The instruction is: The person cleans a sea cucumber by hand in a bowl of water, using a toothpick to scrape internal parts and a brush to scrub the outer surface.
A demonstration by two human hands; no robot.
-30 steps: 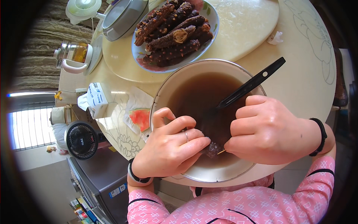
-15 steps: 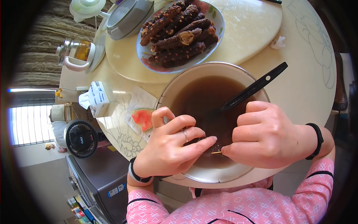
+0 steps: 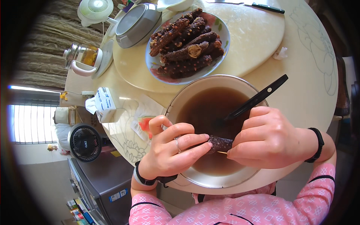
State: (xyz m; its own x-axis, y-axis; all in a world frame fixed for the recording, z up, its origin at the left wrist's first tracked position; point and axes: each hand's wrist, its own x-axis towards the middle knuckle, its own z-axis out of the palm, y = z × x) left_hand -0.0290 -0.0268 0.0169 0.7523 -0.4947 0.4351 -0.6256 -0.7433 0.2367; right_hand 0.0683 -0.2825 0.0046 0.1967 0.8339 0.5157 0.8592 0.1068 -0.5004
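Note:
My left hand (image 3: 170, 148) pinches one end of a dark, bumpy sea cucumber (image 3: 220, 143) with its thumb and fingertips. The other end is in the curled fingers of my right hand (image 3: 264, 138). A thin wooden toothpick (image 3: 222, 152) sticks out from under my right thumb, along the near side of the sea cucumber; its tip's exact contact is unclear. Both hands are over a wide pale basin (image 3: 240, 83) of murky brown water (image 3: 210, 101). A black-handled tool (image 3: 258, 97) leans across the basin's right rim, its lower end hidden in the water.
Beyond the basin, a floral plate (image 3: 224, 35) holds several dark sea cucumbers (image 3: 183, 45). A knife (image 3: 268, 7) lies at the far edge. To the left are a tissue pack (image 3: 103, 105), a piece of watermelon (image 3: 145, 124), a glass teapot (image 3: 86, 56) and a grey container (image 3: 137, 24).
The sea cucumber between my hands, mostly hidden before, now shows clearly. My left fingers have shifted slightly on it. The whole view has moved, so the table sits a little lower.

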